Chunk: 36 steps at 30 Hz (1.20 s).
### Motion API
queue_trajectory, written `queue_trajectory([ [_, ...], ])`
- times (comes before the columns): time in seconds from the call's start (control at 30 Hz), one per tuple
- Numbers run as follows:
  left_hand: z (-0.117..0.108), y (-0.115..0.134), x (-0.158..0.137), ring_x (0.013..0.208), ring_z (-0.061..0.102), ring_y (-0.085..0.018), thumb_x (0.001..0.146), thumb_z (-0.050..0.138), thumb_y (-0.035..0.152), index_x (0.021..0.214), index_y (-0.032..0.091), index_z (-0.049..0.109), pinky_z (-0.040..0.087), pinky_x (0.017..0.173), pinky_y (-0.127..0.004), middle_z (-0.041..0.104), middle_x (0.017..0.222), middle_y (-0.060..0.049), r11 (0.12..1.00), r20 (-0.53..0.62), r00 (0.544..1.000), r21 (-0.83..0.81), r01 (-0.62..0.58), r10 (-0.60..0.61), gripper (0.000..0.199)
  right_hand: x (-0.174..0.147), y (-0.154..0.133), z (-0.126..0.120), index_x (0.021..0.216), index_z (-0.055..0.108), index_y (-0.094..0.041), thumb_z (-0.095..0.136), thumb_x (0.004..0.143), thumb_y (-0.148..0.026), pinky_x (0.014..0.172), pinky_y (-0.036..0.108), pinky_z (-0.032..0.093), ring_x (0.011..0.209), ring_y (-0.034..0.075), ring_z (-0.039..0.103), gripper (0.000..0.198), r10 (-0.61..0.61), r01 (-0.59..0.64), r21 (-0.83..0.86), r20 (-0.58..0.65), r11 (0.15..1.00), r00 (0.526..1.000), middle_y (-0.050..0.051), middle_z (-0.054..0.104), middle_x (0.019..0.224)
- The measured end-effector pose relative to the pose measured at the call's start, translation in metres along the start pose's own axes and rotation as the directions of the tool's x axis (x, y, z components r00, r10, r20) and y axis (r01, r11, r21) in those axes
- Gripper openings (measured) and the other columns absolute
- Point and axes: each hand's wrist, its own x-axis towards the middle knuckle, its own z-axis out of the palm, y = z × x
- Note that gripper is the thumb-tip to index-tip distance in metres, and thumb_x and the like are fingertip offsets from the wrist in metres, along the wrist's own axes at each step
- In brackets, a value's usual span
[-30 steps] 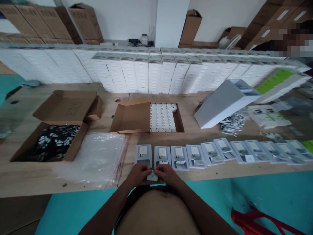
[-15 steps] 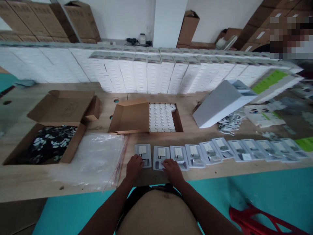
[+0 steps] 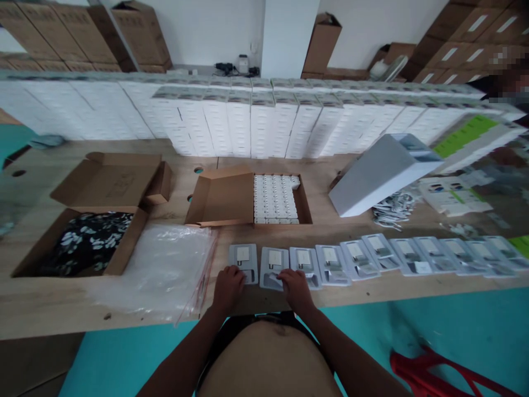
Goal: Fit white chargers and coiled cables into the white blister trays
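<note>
My left hand [image 3: 230, 288] rests with curled fingers on the lower part of the leftmost grey plastic tray [image 3: 237, 264]; what its fingertips hold, if anything, is too small to name. Over the second tray [image 3: 265, 266], my right hand [image 3: 296, 290] is closed, its thumb and fingertips together at a small pale piece [image 3: 274, 277] in the lower compartment. Each of these trays carries a flat white square device [image 3: 275, 258] in its upper part. To the right, several similar trays [image 3: 303, 260] stand in a row, many with a pale flap-like piece in the lower half.
An open carton of small white parts [image 3: 276, 199] lies ahead. To the left are clear plastic bags [image 3: 165, 270] and a box of black-and-white items [image 3: 88, 242]. A tall grey-white stack [image 3: 372, 173] leans beside white cables [image 3: 392, 209]. White boxes [image 3: 260, 127] line the back; a red stool [image 3: 430, 366] stands below right.
My right hand has shifted slightly right, and a pale piece at its fingertips now shows more over the second tray. The left hand stays at the first tray. The view has moved a little.
</note>
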Motion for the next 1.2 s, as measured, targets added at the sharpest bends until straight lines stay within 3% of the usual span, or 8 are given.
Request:
queue_trajectory([
  [0.2,0.010,0.004,-0.007,0.110,0.051,-0.026,0.087,0.051,0.016,0.107,0.022,0.065,0.037,0.094,-0.041,0.061,0.118,-0.009,0.986,0.021,0.988,-0.066,-0.152,0.153,0.026,0.016,-0.005,-0.003,0.093,0.073,-0.024,0.051,0.088,-0.009,0.088,0.037,0.031,0.097,0.021,0.060,0.027,0.001,0.004,-0.041,0.127,0.999,0.992,0.004,0.074,0.096],
  [0.33,0.018,0.003,-0.009,0.115,0.051,-0.028,0.082,0.054,0.012,0.118,0.019,0.061,0.037,0.098,-0.044,0.058,0.127,-0.012,0.986,0.059,0.984,-0.033,-0.165,0.167,0.038,0.011,-0.001,0.005,0.099,0.071,-0.021,0.052,0.088,-0.010,0.085,0.037,0.032,0.100,0.023,0.057,0.025,-0.101,0.109,-0.090,0.088,0.990,0.991,0.007,0.072,0.106],
  [0.5,0.020,0.001,-0.009,0.118,0.051,-0.027,0.084,0.055,0.015,0.120,0.020,0.058,0.036,0.099,-0.043,0.059,0.127,-0.010,0.981,0.090,0.977,-0.018,-0.191,0.192,0.036,0.011,0.003,0.009,0.104,0.070,-0.024,0.047,0.089,-0.006,0.083,0.034,0.033,0.094,0.019,0.060,0.033,-0.031,0.030,-0.075,-0.011,0.997,0.999,0.003,0.073,0.104],
  [0.63,0.017,0.002,-0.007,0.118,0.050,-0.027,0.082,0.057,0.015,0.123,0.022,0.057,0.035,0.100,-0.044,0.058,0.129,-0.010,0.985,0.107,0.979,-0.002,-0.171,0.171,0.041,0.017,-0.001,0.007,0.097,0.070,-0.024,0.052,0.090,-0.011,0.083,0.036,0.033,0.093,0.021,0.058,0.024,-0.157,0.172,-0.154,0.105,0.973,0.982,0.003,0.073,0.098],
  [0.77,0.009,0.003,-0.005,0.117,0.050,-0.027,0.082,0.057,0.018,0.122,0.025,0.058,0.036,0.099,-0.043,0.057,0.129,-0.009,0.984,0.157,0.972,0.011,-0.178,0.174,0.040,0.012,-0.006,0.010,0.102,0.068,-0.019,0.052,0.092,-0.018,0.084,0.039,0.034,0.102,0.024,0.053,0.019,-0.205,0.228,-0.263,0.113,0.938,0.972,0.009,0.068,0.114],
  [0.97,0.007,0.006,-0.006,0.118,0.048,-0.026,0.083,0.056,0.019,0.120,0.026,0.058,0.034,0.100,-0.043,0.056,0.128,-0.008,0.986,0.150,0.975,-0.024,-0.164,0.166,0.038,-0.004,-0.009,0.020,0.129,0.055,-0.013,0.049,0.090,-0.013,0.094,0.041,0.033,0.124,0.028,0.043,0.040,-0.155,0.190,-0.305,0.134,0.933,0.979,0.013,0.052,0.140],
  [1.1,0.013,0.012,-0.003,0.120,0.046,-0.025,0.081,0.055,0.017,0.135,0.020,0.046,0.033,0.103,-0.039,0.052,0.132,-0.011,0.985,0.104,0.983,-0.100,-0.139,0.149,0.055,-0.005,-0.010,0.017,0.132,0.052,-0.014,0.046,0.092,-0.015,0.095,0.041,0.033,0.122,0.027,0.046,0.040,-0.165,0.206,-0.277,0.165,0.938,0.972,0.013,0.051,0.141],
  [1.2,0.017,0.018,0.003,0.116,0.046,-0.025,0.083,0.051,0.017,0.146,0.026,0.034,0.035,0.101,-0.040,0.050,0.129,-0.011,0.981,0.146,0.971,-0.068,-0.180,0.188,0.066,-0.002,-0.010,0.013,0.131,0.052,-0.015,0.045,0.093,-0.016,0.095,0.042,0.033,0.125,0.028,0.043,0.039,-0.181,0.220,-0.280,0.157,0.934,0.971,0.012,0.051,0.141],
])
